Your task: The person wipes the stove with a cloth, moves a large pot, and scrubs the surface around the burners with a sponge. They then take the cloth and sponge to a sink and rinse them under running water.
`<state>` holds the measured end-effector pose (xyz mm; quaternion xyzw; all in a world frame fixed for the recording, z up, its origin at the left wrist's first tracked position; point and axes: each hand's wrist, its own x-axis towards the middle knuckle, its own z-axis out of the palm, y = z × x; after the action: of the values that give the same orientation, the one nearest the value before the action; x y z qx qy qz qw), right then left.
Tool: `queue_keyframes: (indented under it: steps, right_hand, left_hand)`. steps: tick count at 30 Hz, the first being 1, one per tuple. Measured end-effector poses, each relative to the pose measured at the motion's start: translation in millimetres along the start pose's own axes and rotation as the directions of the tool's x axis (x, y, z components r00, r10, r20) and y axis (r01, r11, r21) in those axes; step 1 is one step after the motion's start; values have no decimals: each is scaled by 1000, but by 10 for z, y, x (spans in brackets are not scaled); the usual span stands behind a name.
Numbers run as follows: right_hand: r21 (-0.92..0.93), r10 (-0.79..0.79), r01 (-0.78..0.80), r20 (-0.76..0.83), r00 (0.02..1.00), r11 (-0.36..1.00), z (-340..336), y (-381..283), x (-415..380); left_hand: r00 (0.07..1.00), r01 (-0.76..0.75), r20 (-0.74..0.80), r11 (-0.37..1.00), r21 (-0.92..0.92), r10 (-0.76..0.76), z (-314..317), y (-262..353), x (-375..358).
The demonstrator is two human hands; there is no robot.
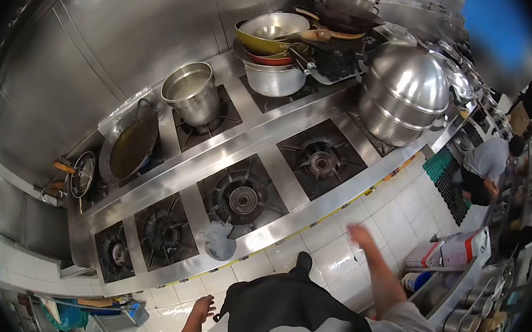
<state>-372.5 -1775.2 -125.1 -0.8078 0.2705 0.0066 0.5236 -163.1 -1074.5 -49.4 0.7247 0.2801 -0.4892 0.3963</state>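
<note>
My left hand (204,308) hangs low in front of the stove, fingers apart and holding nothing. On the other side of my dark apron, my right hand (362,235) is raised over the tiled floor near the stove's front edge. It is somewhat blurred, with a finger or thumb stretched out and nothing visible in it. Neither hand touches anything. A crumpled grey cloth (220,241) lies on the front edge of the stove (256,230), between my hands. Behind it is a bare gas burner (242,198).
On the back row stand a deep steel pot (191,93), a wok (131,146) and stacked pans (276,80). A large domed steamer (404,94) stands at the right end. A person (487,162) crouches beyond a green mat (443,182). Tins (460,249) stand right, grey bins (112,329) left.
</note>
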Motion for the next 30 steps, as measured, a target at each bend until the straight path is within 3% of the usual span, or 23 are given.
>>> queue_keyframes:
  steps: [1, 2, 3, 4, 5, 6, 7, 8, 9, 10, 13, 14, 15, 18, 23, 25, 26, 27, 28, 29, 30]
  right_hand:
    - [-606, -246, 155, -70, 967, 781, -275, 117, 948]
    - [-298, -229, 117, -373, 899, 947, -546, -1060, 1259]
    - [-903, -723, 264, -70, 687, 338, -1035, -1474, 1848]
    - [-838, -751, 260, -239, 616, 480, -1353, -2032, 2210]
    - [-496, -621, 410, -407, 670, 766, -1690, -3030, 2173]
    - [-87, -450, 497, -580, 679, 863, -1817, -3837, 2027]
    - [-79, -464, 528, -600, 652, 845, -2067, -3974, 2375]
    - [-364, -516, 367, -624, 587, 856, -2162, -4512, 2209]
    - [-421, -533, 332, -593, 604, 844, -2262, -4620, 2422]
    - [-423, -477, 272, -519, 710, 864, -2311, -4759, 2565]
    - [-474, -452, 266, -337, 826, 839, -2165, -4751, 3114]
    - [-580, -404, 141, -353, 844, 802, -2028, -4900, 2979]
    - [-674, -362, 13, -381, 851, 739, -1919, -5036, 2807]
    - [-646, -301, -79, -457, 837, 759, -1674, -5152, 2785]
    - [-586, -277, -152, -575, 770, 796, -1097, -5257, 2798]
    - [-565, -278, -128, -575, 769, 815, -958, -5274, 2817]
    - [-562, -284, -119, -575, 767, 819, -908, -5274, 2837]
    - [-557, -290, -109, -577, 764, 823, -871, -5252, 2844]
    - [-553, -328, -76, -594, 735, 830, -847, -5176, 2888]
    - [-566, -384, -32, -599, 702, 824, -822, -5115, 2852]
    - [-579, -439, 13, -602, 667, 815, -808, -5018, 2764]
  left_hand:
    - [1000, -27, -2, 1000, -2, 27, 79, 56, -125]
    - [999, -48, -12, 999, -18, 48, 169, 106, -293]
    - [997, -71, -31, 997, -43, 69, 239, 126, -449]
    - [994, -91, -67, 994, -64, 87, 300, 108, -528]
    - [991, -97, -98, 992, -82, 89, 365, 103, -645]
    - [988, -109, -122, 989, -101, 96, 387, 7, -660]
    - [985, -116, -145, 986, -122, 98, 421, -136, -637]
    - [982, -115, -167, 982, -153, 89, 477, -265, -654]
    - [979, -112, -187, 977, -181, 77, 530, -396, -693]
    - [981, -98, -182, 974, -205, 60, 586, -520, -748]
    - [976, -26, -213, 961, -274, -35, 808, -905, -839]
    - [974, 9, -212, 948, -317, -80, 891, -1007, -872]
    - [969, 33, -218, 937, -347, -115, 977, -1078, -902]
    - [954, 134, -197, 908, -397, -227, 1234, -1364, -937]
    - [969, 167, -114, 922, -348, -219, 1427, -1874, -484]
    - [976, 98, -157, 953, -288, -148, 1427, -1397, -745]
    - [981, -66, -181, 997, 29, 70, 1336, -1350, -561]
    - [952, -183, -221, 973, 138, 211, 1286, -1094, -561]
    - [902, -283, -256, 925, 256, 347, 1236, -837, -561]
    - [839, -346, -383, 922, 175, 387, 1308, -200, -895]
    - [705, -521, -430, 823, 225, 564, 1327, 263, -1083]
